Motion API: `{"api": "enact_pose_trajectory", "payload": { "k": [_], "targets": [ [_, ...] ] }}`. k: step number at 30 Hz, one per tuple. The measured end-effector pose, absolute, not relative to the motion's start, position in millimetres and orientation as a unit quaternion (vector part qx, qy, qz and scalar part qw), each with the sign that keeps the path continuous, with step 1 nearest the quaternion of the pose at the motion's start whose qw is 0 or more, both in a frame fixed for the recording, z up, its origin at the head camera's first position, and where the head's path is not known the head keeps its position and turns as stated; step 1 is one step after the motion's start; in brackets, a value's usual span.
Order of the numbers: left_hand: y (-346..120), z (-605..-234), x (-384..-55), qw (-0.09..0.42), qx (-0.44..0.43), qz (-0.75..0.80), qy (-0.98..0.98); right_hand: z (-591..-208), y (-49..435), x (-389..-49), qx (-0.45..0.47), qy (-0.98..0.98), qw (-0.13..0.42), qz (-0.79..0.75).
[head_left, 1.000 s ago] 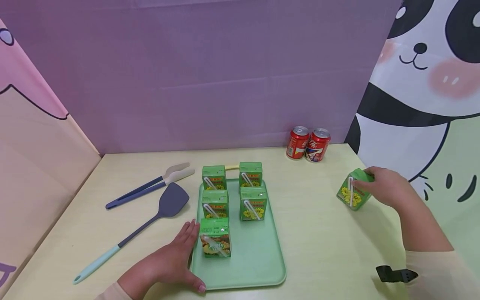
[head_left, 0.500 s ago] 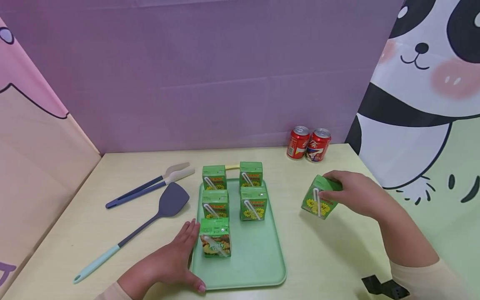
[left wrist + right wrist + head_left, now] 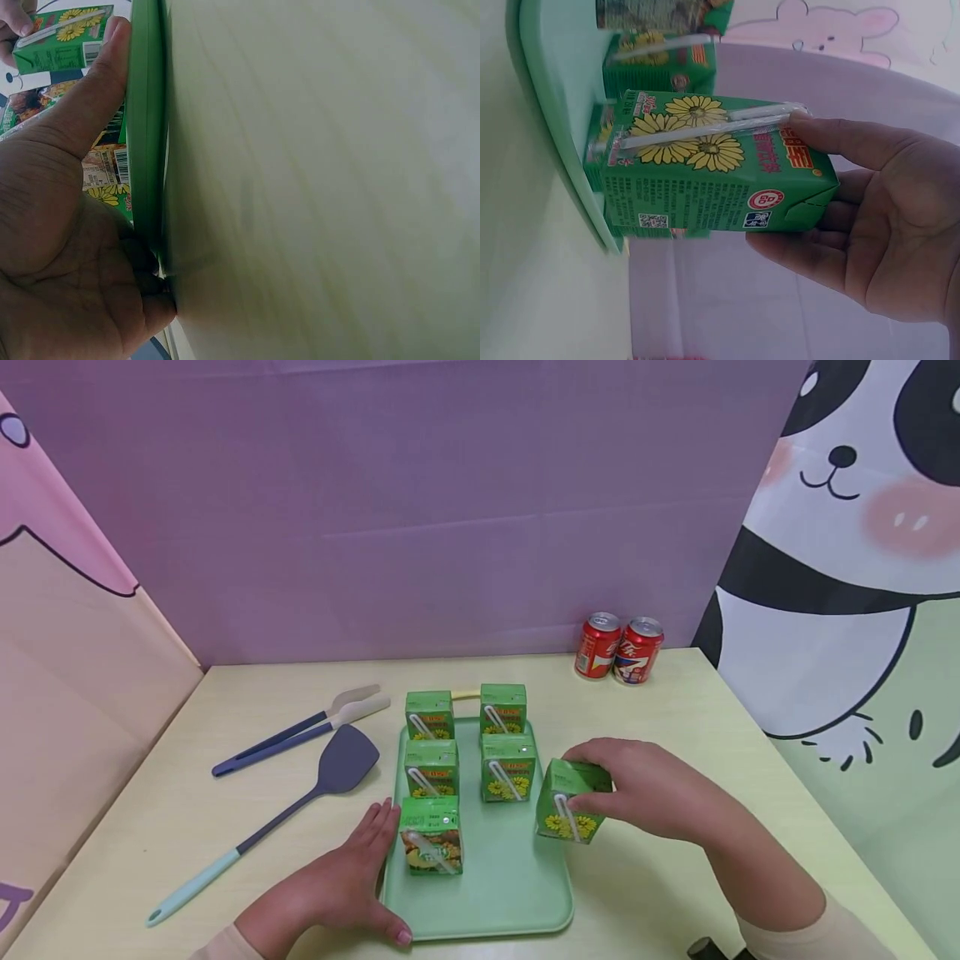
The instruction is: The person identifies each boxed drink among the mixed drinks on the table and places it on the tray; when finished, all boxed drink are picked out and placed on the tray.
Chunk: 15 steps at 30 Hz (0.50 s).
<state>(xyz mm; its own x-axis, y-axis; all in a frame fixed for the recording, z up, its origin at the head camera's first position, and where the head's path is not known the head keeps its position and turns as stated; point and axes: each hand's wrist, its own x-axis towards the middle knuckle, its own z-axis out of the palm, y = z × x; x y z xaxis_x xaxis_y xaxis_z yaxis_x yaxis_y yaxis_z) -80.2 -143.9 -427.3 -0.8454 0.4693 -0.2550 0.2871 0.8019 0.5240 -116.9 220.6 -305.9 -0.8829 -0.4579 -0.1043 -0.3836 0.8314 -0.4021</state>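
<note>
In the head view my right hand (image 3: 645, 785) holds a green juice box (image 3: 557, 806) by its upper part, thumb on the straw side. The box is tilted and overlaps the right rim of the green tray (image 3: 510, 885). The right wrist view shows yellow flowers and a wrapped straw on this juice box (image 3: 697, 172). My left hand (image 3: 345, 877) lies against the tray's near left side, fingers extended along the edge and thumb at the corner. Juice boxes stand in two columns: three at left, the nearest a food-pictured box (image 3: 431, 852), and two at right, including a flowered box (image 3: 506, 768).
A dark turner (image 3: 347, 760) with a pale blue handle lies left of the tray, beyond it two blue-handled spatulas (image 3: 300, 739). Two red cans (image 3: 597, 647) stand at the back right. A purple cloth (image 3: 450, 527) closes off the back.
My right hand has carried the juice box leftward and nearer, from the table's right side to the tray's right edge. The left hand and tray have stayed in place.
</note>
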Motion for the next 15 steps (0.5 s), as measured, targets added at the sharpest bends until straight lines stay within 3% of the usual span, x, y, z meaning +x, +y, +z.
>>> {"api": "enact_pose_trajectory", "payload": {
  "k": [15],
  "targets": [
    [-141.5,-423.1,-80.0,0.191,0.205,0.241,0.929,-329.4,168.6,-108.7,-0.281,0.939,0.118,-0.158]
  ]
}}
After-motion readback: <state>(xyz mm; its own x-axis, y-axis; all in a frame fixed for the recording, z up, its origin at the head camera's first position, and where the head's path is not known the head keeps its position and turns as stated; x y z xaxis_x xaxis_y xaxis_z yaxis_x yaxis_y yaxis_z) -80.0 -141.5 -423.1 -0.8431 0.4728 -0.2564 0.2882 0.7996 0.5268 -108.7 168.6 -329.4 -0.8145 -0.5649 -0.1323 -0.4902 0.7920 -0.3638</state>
